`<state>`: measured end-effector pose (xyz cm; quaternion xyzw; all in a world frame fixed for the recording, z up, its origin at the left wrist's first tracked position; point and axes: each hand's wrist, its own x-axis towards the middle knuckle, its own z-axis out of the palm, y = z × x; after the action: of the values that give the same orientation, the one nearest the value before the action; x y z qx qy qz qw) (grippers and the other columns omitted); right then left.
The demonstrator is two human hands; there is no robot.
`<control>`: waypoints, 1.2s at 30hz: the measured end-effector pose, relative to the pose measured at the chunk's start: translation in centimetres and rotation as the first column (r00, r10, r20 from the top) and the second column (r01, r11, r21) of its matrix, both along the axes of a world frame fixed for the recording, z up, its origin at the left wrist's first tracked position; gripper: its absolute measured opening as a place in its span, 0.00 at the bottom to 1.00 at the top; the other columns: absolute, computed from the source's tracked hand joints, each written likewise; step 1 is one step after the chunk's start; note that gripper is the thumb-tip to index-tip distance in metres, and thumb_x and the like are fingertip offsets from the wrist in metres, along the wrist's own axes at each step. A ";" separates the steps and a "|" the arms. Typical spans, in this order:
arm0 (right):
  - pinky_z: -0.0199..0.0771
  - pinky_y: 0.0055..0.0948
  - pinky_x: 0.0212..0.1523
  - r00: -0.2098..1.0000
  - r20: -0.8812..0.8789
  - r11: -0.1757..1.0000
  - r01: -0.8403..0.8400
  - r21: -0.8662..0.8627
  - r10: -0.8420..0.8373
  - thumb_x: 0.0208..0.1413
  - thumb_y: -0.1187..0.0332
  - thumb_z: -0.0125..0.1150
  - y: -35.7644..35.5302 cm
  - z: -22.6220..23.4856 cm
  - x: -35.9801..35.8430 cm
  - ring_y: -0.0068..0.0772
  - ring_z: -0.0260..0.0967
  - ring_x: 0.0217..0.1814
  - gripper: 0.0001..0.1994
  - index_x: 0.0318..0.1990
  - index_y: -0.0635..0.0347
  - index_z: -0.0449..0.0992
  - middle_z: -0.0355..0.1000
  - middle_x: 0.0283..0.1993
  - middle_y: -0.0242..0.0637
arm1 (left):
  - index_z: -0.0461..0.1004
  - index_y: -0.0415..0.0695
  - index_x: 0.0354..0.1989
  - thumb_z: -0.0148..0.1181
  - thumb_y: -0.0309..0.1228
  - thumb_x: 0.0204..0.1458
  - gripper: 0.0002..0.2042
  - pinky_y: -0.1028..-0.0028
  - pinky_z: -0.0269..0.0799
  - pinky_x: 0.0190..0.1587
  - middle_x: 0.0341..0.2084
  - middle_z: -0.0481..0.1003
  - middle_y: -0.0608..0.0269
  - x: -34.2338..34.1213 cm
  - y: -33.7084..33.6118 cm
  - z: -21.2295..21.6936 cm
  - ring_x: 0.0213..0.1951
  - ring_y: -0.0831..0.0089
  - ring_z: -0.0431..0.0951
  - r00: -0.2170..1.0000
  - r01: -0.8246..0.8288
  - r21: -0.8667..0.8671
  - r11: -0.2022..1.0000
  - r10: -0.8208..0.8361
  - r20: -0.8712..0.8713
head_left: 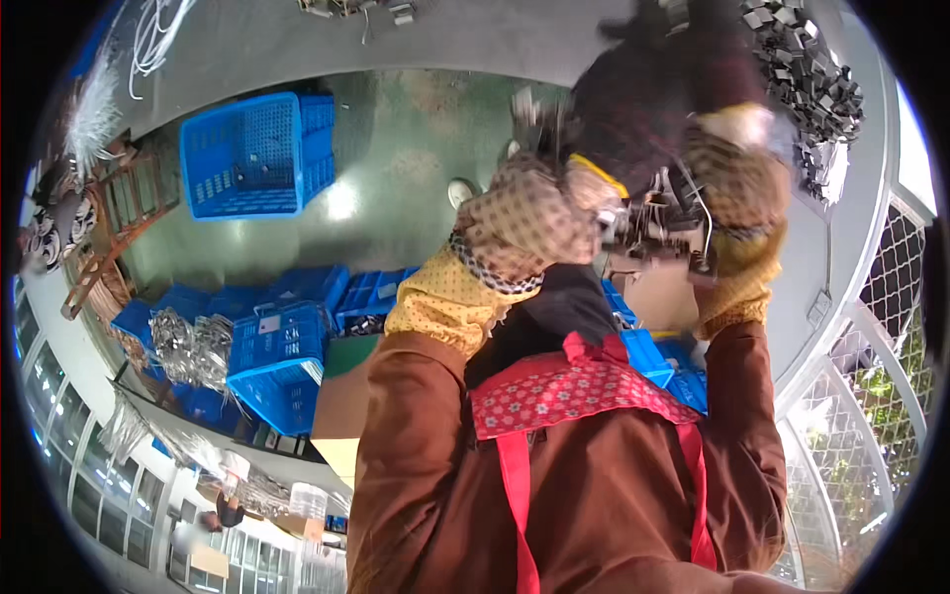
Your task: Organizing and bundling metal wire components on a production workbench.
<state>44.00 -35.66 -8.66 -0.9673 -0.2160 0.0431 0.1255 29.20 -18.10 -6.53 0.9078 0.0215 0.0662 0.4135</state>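
Note:
My left hand [625, 111] wears a dark glove and reaches over the grey worktop; motion smears its fingers. Beside it is my right hand [720, 61], also dark-gloved and blurred, close to a small metal piece [676, 14] at the top edge. Whether either hand grips anything cannot be made out. Patterned sleeve covers with yellow cuffs wrap both forearms. Small dark metal parts [661, 223] and a thin pale wire lie between the forearms, above a brown cardboard surface [658, 295]. Right of my right hand, a heap of small metal pieces [807, 69] is piled on the worktop.
A blue plastic crate [242, 158] lies on the green floor at left. Several more blue crates [277, 356] stand lower left, one with shiny metal strips [188, 342]. A brown rack [114, 233] is at far left, wire mesh [896, 267] at right. Another person [228, 510] is far off.

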 end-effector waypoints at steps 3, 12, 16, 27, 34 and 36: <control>0.73 0.43 0.39 0.965 0.220 0.920 -0.210 0.332 0.141 0.63 0.60 0.56 5.5 1.3 -4.2 0.51 0.73 0.36 0.22 0.61 0.58 0.67 0.75 0.38 0.54 | 0.67 0.38 0.59 0.61 0.42 0.50 0.30 0.60 0.74 0.50 0.48 0.74 0.46 0.5 2.3 1.1 0.48 0.52 0.77 0.885 -0.215 -0.162 0.963 0.262 0.386; 0.63 0.22 0.24 -0.211 -0.907 0.429 0.902 -0.037 0.364 0.65 0.49 0.54 6.7 -10.2 -15.4 0.18 0.62 0.24 0.19 0.38 0.58 0.70 0.66 0.26 0.27 | 0.72 0.38 0.50 0.41 0.29 0.62 0.15 0.64 0.75 0.43 0.34 0.77 0.47 -10.7 0.5 -19.0 0.37 0.55 0.80 0.807 0.581 -0.312 0.752 -0.582 0.101; 0.70 0.26 0.51 0.103 -0.843 0.403 0.844 0.355 0.528 0.66 0.49 0.52 3.8 -7.5 -18.9 0.23 0.70 0.48 0.25 0.53 0.64 0.73 0.75 0.42 0.33 | 0.69 0.38 0.53 0.49 0.31 0.58 0.16 0.63 0.74 0.42 0.36 0.77 0.51 -11.5 1.2 -9.5 0.39 0.61 0.80 0.777 0.612 -0.162 0.774 -0.626 -0.058; 0.65 0.32 0.57 0.947 -0.187 0.794 -0.101 0.600 0.262 0.51 0.70 0.60 6.3 12.3 -10.7 0.32 0.71 0.53 0.23 0.56 0.63 0.70 0.73 0.52 0.42 | 0.75 0.46 0.48 0.57 0.41 0.53 0.17 0.53 0.73 0.39 0.29 0.77 0.55 -5.5 -0.1 10.7 0.36 0.54 0.78 0.915 -0.128 -0.237 0.963 0.207 0.345; 0.77 0.37 0.46 0.202 -0.954 0.729 0.684 -0.025 -0.222 0.64 0.60 0.54 8.7 -15.2 -13.5 0.45 0.76 0.44 0.19 0.59 0.59 0.70 0.76 0.45 0.48 | 0.80 0.43 0.38 0.62 0.43 0.50 0.16 0.63 0.75 0.35 0.30 0.80 0.50 -9.3 -2.9 -19.5 0.34 0.58 0.81 0.789 0.220 -0.136 0.966 -0.258 -0.557; 0.76 0.47 0.47 0.897 -0.440 0.998 -0.061 -0.017 0.047 0.63 0.62 0.54 7.2 -16.3 -15.4 0.57 0.75 0.46 0.22 0.64 0.48 0.66 0.74 0.48 0.56 | 0.77 0.37 0.29 0.57 0.35 0.54 0.12 0.63 0.74 0.31 0.26 0.78 0.48 -9.7 -3.7 -17.8 0.30 0.58 0.80 0.856 0.155 -0.082 0.985 -0.175 -0.486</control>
<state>28.63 -28.41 -24.97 -0.9281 -0.2082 0.2669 0.1551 19.51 -21.78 -24.29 0.8849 0.0492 -0.2025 0.4167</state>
